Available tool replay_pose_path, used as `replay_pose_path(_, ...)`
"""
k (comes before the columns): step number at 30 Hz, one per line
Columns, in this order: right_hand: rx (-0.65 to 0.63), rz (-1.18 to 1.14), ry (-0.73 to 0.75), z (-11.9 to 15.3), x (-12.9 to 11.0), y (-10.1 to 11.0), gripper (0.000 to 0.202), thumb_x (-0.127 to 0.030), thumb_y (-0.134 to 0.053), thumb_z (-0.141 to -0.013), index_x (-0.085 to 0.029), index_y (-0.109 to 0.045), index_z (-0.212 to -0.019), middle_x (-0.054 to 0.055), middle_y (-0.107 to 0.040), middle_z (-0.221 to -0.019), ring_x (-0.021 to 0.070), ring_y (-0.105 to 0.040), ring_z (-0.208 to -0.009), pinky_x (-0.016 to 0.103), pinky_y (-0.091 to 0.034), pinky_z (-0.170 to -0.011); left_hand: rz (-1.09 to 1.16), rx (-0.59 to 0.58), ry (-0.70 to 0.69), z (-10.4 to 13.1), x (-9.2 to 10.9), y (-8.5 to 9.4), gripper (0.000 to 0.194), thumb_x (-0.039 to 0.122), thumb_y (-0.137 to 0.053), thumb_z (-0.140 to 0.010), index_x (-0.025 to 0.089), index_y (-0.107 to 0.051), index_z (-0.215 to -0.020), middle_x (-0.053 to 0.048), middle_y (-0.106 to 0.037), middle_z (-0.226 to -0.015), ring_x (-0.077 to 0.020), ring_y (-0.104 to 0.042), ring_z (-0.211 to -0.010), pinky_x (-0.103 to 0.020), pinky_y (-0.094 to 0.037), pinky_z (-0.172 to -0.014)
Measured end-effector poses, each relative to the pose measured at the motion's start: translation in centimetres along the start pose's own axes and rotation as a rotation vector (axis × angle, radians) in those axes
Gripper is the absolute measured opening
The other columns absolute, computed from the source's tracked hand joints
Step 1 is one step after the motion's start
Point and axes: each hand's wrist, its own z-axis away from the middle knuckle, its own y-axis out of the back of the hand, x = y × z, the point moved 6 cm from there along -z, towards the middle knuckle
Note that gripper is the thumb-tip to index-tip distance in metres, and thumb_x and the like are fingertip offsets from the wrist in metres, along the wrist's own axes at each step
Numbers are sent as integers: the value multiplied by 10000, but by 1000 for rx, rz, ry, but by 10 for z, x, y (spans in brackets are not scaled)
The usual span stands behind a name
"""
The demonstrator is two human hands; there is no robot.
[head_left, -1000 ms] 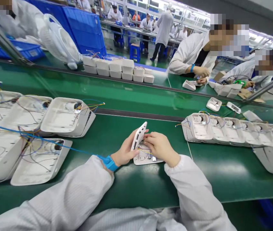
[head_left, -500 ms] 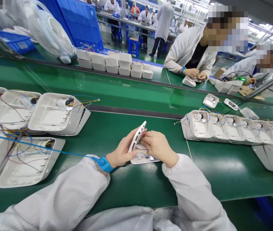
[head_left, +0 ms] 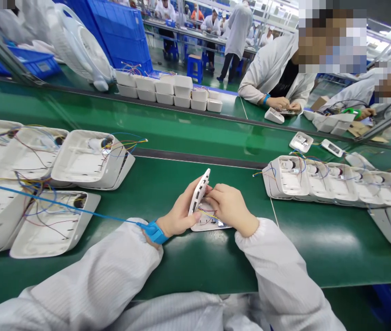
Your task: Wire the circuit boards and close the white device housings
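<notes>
My left hand (head_left: pixel 181 212) is closed around a white slotted plastic panel (head_left: pixel 199 192), holding it tilted up on edge. Just below, a white plastic housing (head_left: pixel 206 226) lies on the green table, with red and yellow wires showing inside. My right hand (head_left: pixel 232 205) reaches between the panel and the housing with its fingers pinched together. Whatever those fingertips hold is hidden behind them. A blue wrist strap (head_left: pixel 156 232) with a cord is on my left wrist.
White housings with loose wires (head_left: pixel 81 161) stand at the left. A row of similar housings (head_left: pixel 290 177) is at the right. Across the green bench (head_left: pixel 181 266), a co-worker (head_left: pixel 274 69) handles a part. A white fan (head_left: pixel 81 46) and blue crates (head_left: pixel 123 37) stand at the back left.
The view has shifted slightly, so most things sit a little further right. My left hand still holds the panel up, and my right fingers stay at its inner side.
</notes>
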Motion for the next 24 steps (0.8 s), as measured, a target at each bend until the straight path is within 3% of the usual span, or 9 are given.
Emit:
replay_pose_path(7,5,-2,21,1,0,-1,229,-258,-518,-966,-181,-690,-836,36,-630,-808,165,-546,-774,298,-351,-676,-13,-34,3,1,5,-3,798,492,-603,-879,200,-248,-1530,-159,-467,-1423,-319,-520,-1247,-476,-405,-1098)
replay_pose_path(13,20,-25,54,0,0,-1,247,-232,-513,-958,-169,-706,-818,56,-642,-819,175,-563,-800,299,-380,-701,-93,-57,-19,-2,9,-6,776,499,-567,-893,198,-253,-1536,-156,-407,-1494,-354,-445,-1335,-514,-339,-1151)
replay_pose_path(18,12,5,68,-2,-1,-3,193,-200,-536,-926,-150,-712,-864,83,-653,-858,194,-567,-819,308,-386,-698,-124,-80,-27,-5,13,-9,776,492,-566,-893,193,-254,-1538,-162,-373,-1525,-364,-424,-1362,-491,-372,-1135)
replay_pose_path(24,-33,-46,12,-3,-1,0,190,-219,-543,-945,-173,-705,-859,68,-652,-877,193,-567,-838,317,-396,-722,-38,-22,-8,-3,5,-7,784,496,-596,-884,231,-249,-1535,-146,-377,-1519,-345,-426,-1357,-477,-357,-1142)
